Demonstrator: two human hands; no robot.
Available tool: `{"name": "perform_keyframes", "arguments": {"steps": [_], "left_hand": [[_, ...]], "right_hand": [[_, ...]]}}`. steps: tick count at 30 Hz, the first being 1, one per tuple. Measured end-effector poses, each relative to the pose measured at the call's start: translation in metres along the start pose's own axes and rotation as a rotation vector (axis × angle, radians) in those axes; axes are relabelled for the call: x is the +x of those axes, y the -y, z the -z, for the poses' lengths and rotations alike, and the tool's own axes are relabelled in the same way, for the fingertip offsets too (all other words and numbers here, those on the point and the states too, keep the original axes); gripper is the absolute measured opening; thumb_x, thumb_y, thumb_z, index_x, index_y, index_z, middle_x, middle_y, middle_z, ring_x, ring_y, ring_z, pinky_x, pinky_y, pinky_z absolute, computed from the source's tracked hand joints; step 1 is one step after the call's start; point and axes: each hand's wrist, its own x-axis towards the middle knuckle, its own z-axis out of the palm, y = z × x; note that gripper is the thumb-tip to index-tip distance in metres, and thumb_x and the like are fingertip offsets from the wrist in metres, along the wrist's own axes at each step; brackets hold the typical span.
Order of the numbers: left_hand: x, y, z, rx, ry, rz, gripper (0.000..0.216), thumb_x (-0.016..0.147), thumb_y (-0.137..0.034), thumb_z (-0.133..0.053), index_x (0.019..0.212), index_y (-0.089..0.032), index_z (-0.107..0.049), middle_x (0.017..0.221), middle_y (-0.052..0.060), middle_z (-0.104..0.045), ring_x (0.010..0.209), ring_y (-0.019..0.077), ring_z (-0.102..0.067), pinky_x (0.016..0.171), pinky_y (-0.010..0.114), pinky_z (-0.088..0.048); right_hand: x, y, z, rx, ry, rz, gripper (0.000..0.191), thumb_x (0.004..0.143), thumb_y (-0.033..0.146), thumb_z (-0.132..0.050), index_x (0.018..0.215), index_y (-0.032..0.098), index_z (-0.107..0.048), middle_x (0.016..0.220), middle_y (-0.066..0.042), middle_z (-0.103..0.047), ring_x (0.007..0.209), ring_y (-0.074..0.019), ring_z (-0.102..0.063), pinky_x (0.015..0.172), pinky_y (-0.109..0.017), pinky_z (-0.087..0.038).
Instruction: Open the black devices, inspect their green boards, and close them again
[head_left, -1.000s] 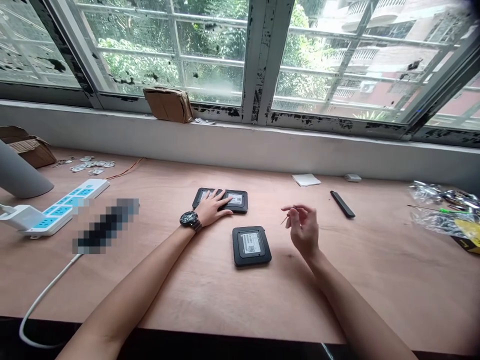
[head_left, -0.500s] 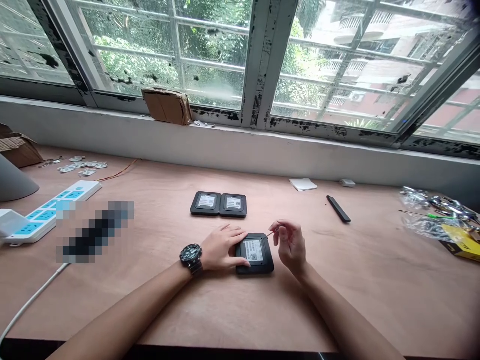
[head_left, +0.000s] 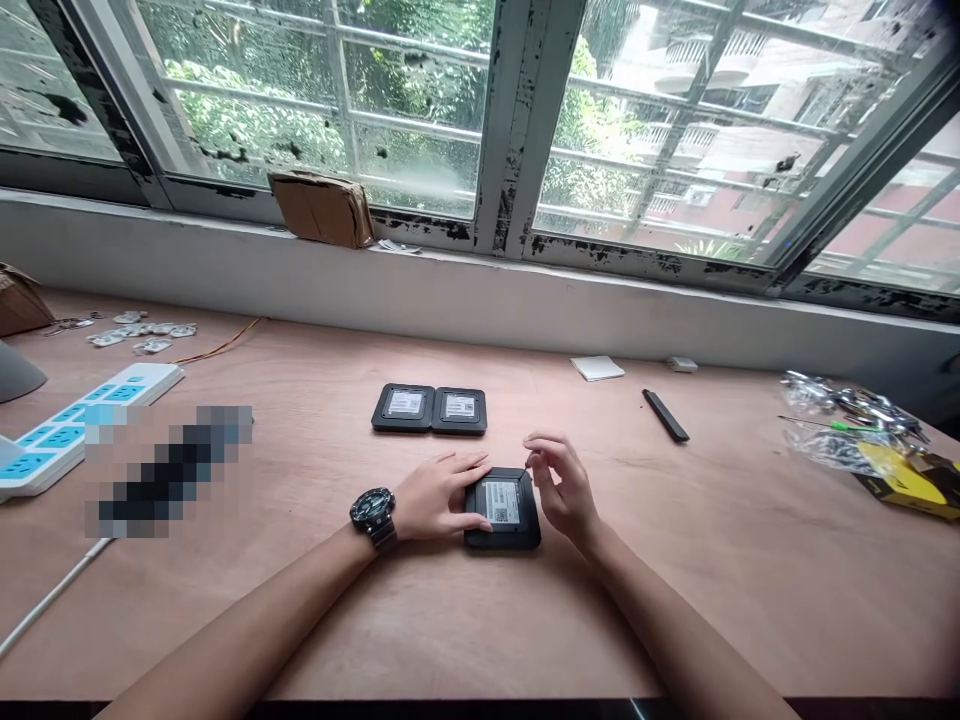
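Flat on the table lies a black square case (head_left: 502,503) with rounded corners and a white printed label, like a drive enclosure. My left hand (head_left: 435,497), a watch on its wrist, holds the case's left side, fingers over the far corner and thumb on the near part. At the far right corner, my right hand (head_left: 562,490) pinches a thin rod-like tool (head_left: 526,473), perhaps a small screwdriver, its tip at the case's corner. Most of that tool is hidden by the fingers. Behind, two similar labelled black cases (head_left: 459,411) lie side by side.
To the left are a white power strip (head_left: 154,385) and a blurred-out dark object (head_left: 172,470). A black bar (head_left: 665,416) and folded white paper (head_left: 597,368) lie back right. Plastic bags (head_left: 840,440), a green-handled tool (head_left: 844,427) and a yellow box (head_left: 907,485) are far right.
My right hand has moved closer to the case, and the tool in its fingers now stands steeper at the far right corner. The whole view has shifted slightly; my left hand keeps its hold.
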Motion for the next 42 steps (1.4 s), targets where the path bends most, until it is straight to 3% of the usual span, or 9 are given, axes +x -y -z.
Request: {"name": "perform_keyframes", "arguments": {"steps": [3, 8, 12, 17, 19, 25, 32, 37, 42], "left_hand": [[-0.005, 0.003, 0.005, -0.016, -0.008, 0.025, 0.099, 0.078, -0.075, -0.069, 0.154, -0.019, -0.040, 0.156, 0.017, -0.044, 0.143, 0.0348, -0.044, 0.117, 0.048, -0.038], [-0.012, 0.003, 0.016, -0.049, 0.022, 0.058, 0.106, 0.070, -0.077, -0.074, 0.152, -0.017, -0.043, 0.152, 0.019, -0.048, 0.141, 0.0363, -0.046, 0.115, 0.050, -0.040], [-0.009, -0.004, 0.012, -0.099, 0.010, 0.044, 0.103, 0.069, -0.077, -0.075, 0.149, -0.019, -0.046, 0.148, 0.017, -0.054, 0.138, 0.0349, -0.049, 0.115, 0.049, -0.039], [-0.006, -0.007, -0.001, -0.049, 0.054, 0.035, 0.103, 0.073, -0.079, -0.070, 0.152, -0.018, -0.042, 0.153, 0.017, -0.048, 0.142, 0.0375, -0.043, 0.120, 0.055, -0.029], [-0.008, -0.003, -0.002, -0.023, 0.067, 0.028, 0.105, 0.074, -0.081, -0.067, 0.154, -0.017, -0.040, 0.156, 0.018, -0.044, 0.144, 0.0380, -0.041, 0.120, 0.055, -0.029], [-0.015, 0.019, 0.008, 0.028, 0.072, 0.040, 0.101, 0.073, -0.084, -0.064, 0.151, -0.023, -0.046, 0.157, 0.016, -0.043, 0.144, 0.0382, -0.040, 0.118, 0.054, -0.031], [-0.015, 0.022, 0.013, 0.039, 0.065, 0.043, 0.090, 0.076, -0.081, -0.064, 0.143, -0.022, -0.057, 0.152, 0.016, -0.049, 0.139, 0.0375, -0.047, 0.116, 0.054, -0.034], [-0.015, 0.018, 0.015, 0.030, 0.061, 0.041, 0.089, 0.076, -0.080, -0.065, 0.144, -0.022, -0.056, 0.154, 0.016, -0.047, 0.140, 0.0368, -0.047, 0.117, 0.053, -0.034], [-0.017, 0.018, 0.017, 0.024, 0.081, 0.043, 0.089, 0.078, -0.080, -0.064, 0.147, -0.025, -0.053, 0.157, 0.014, -0.043, 0.143, 0.0352, -0.042, 0.118, 0.052, -0.032]], "right_hand": [[0.005, 0.009, -0.001, 0.142, 0.005, -0.122, 0.023, 0.104, 0.034, -0.047, 0.117, 0.028, -0.064, 0.111, -0.008, -0.061, 0.074, -0.0163, -0.060, 0.067, -0.034, -0.054], [0.010, 0.015, -0.002, 0.361, 0.074, -0.267, 0.033, 0.106, 0.043, -0.038, 0.133, 0.027, -0.050, 0.088, -0.002, -0.063, 0.052, -0.0115, -0.043, 0.056, -0.030, -0.048], [0.011, 0.013, 0.003, 0.322, 0.104, -0.267, 0.022, 0.097, 0.044, -0.060, 0.107, 0.024, -0.057, 0.092, -0.003, -0.067, 0.056, -0.0113, -0.048, 0.049, -0.026, -0.043], [0.010, 0.024, -0.001, 0.245, -0.267, -0.188, 0.016, 0.103, 0.040, -0.051, 0.107, 0.026, -0.056, 0.089, -0.003, -0.066, 0.055, -0.0114, -0.047, 0.045, -0.025, -0.039], [0.009, 0.028, -0.011, 0.252, -0.321, -0.166, 0.015, 0.105, 0.040, -0.046, 0.108, 0.027, -0.053, 0.086, -0.003, -0.064, 0.056, -0.0126, -0.048, 0.044, -0.024, -0.038], [0.001, 0.023, -0.038, 0.265, -0.091, -0.161, 0.017, 0.103, 0.043, -0.048, 0.110, 0.027, -0.052, 0.087, -0.002, -0.063, 0.052, -0.0111, -0.045, 0.045, -0.026, -0.040], [0.000, 0.017, -0.041, 0.238, -0.054, -0.184, 0.018, 0.104, 0.043, -0.047, 0.111, 0.027, -0.052, 0.091, -0.002, -0.063, 0.053, -0.0122, -0.046, 0.047, -0.026, -0.041], [0.009, 0.028, -0.034, 0.157, 0.033, -0.174, 0.026, 0.103, 0.039, -0.046, 0.107, 0.024, -0.068, 0.103, -0.007, -0.062, 0.080, -0.0180, -0.060, 0.069, -0.032, -0.052], [0.017, 0.031, -0.028, 0.424, 0.139, -0.346, 0.041, 0.105, 0.044, -0.036, 0.123, 0.023, -0.065, 0.085, -0.003, -0.063, 0.059, -0.0140, -0.051, 0.059, -0.030, -0.049]]}}
